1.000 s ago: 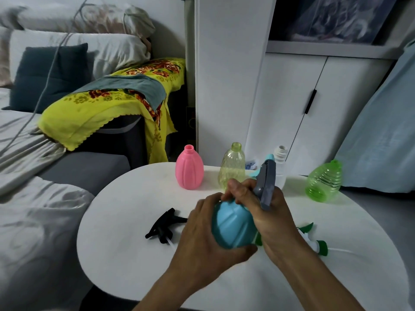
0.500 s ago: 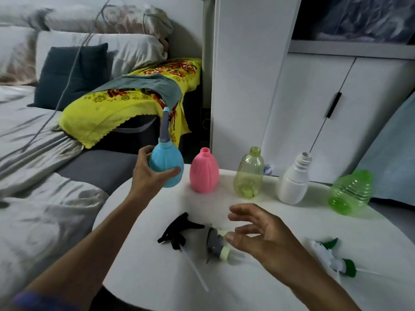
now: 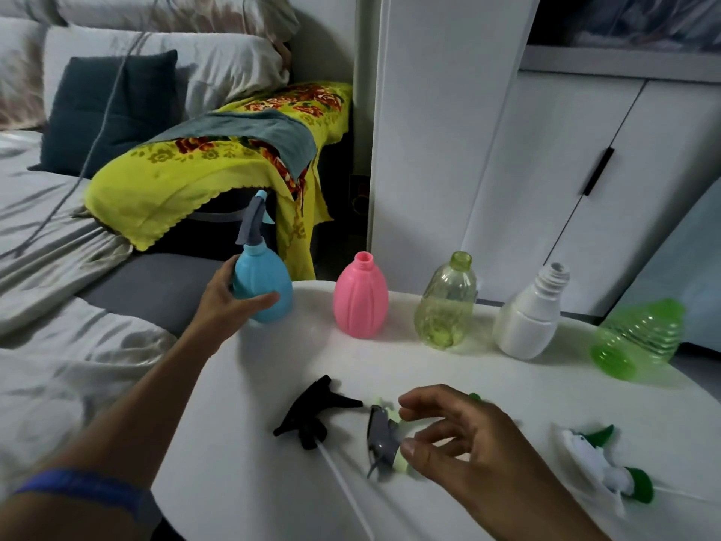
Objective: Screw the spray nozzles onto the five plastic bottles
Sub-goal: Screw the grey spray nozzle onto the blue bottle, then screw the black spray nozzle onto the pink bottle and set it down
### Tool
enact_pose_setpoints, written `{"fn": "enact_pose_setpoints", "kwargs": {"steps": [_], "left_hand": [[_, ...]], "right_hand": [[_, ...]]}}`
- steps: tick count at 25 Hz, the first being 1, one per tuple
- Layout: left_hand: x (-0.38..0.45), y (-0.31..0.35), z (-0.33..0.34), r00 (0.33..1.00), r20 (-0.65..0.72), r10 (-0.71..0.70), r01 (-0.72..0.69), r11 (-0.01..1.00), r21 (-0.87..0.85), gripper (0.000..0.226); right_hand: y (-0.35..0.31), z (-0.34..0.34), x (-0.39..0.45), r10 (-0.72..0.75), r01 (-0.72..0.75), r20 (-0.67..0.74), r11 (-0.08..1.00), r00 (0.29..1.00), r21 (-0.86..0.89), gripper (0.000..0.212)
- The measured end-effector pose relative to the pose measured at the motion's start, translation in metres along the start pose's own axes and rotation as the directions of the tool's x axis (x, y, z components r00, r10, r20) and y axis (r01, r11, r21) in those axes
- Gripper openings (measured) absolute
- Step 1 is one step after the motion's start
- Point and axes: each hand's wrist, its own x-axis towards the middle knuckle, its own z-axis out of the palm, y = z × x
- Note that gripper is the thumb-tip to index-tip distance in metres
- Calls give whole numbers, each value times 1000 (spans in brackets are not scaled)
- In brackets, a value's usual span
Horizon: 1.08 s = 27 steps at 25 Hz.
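My left hand (image 3: 226, 296) grips the blue bottle (image 3: 265, 283), which carries a grey spray nozzle (image 3: 251, 220), at the far left rim of the round white table (image 3: 242, 443). To its right stand a pink bottle (image 3: 361, 296), a yellow-green bottle (image 3: 446, 302) and a white bottle (image 3: 530, 314), all without nozzles. A green bottle (image 3: 640, 339) lies on its side. My right hand (image 3: 464, 439) hovers with fingers spread around a grey and pale-green nozzle (image 3: 384, 439) on the table, thumb touching it. A black nozzle (image 3: 312, 413) lies to its left, a white and green nozzle (image 3: 604, 462) to its right.
Left of the table is a bed with grey sheets (image 3: 58, 345). A bench draped in a yellow floral cloth (image 3: 187, 165) stands behind the table. White cabinet doors (image 3: 546, 181) rise at the back right.
My left hand has lowered the blue bottle to the table's left rim. My right hand has closed in on the grey and pale-green nozzle.
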Motion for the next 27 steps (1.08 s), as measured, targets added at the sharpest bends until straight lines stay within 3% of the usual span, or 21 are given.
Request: {"fn": "enact_pose_setpoints", "kwargs": {"steps": [4, 7, 12, 14, 17, 20, 23, 25, 27], "left_hand": [[2, 0, -2, 999, 20, -43, 43, 999, 9, 82], [-3, 1, -2, 994, 31, -100, 99, 994, 45, 86], [-33, 13, -16, 965, -98, -242, 256, 950, 182, 91], [-42, 33, -25, 950, -166, -265, 289, 947, 141, 73], [-63, 67, -24, 975, -172, -137, 157, 981, 109, 42], [-97, 82, -9, 997, -70, 20, -1, 965, 262, 38], [-114, 85, 0, 988, -25, 153, -128, 898, 420, 41], [-115, 84, 3, 983, 0, 183, -163, 876, 454, 40], [-116, 82, 6, 983, 23, 184, -172, 863, 475, 39]], "right_hand": [[-2, 0, 0, 9, -9, -18, 999, 1000, -36, 39], [-5, -3, -3, 8, -14, -32, 986, 999, -169, 36], [-9, 17, 10, -100, 68, -43, 882, 994, -467, 28], [-5, 44, 14, -169, 137, -21, 858, 985, -494, 37], [8, 90, 21, -194, 233, 133, 723, 972, -651, 53], [11, 116, 27, -131, 239, 200, 555, 971, -797, 46], [9, 115, 31, -175, 196, 124, 497, 977, -845, 34], [12, 109, 29, -162, 174, 110, 466, 981, -868, 44], [11, 104, 24, -154, 181, 117, 513, 981, -839, 50]]}}
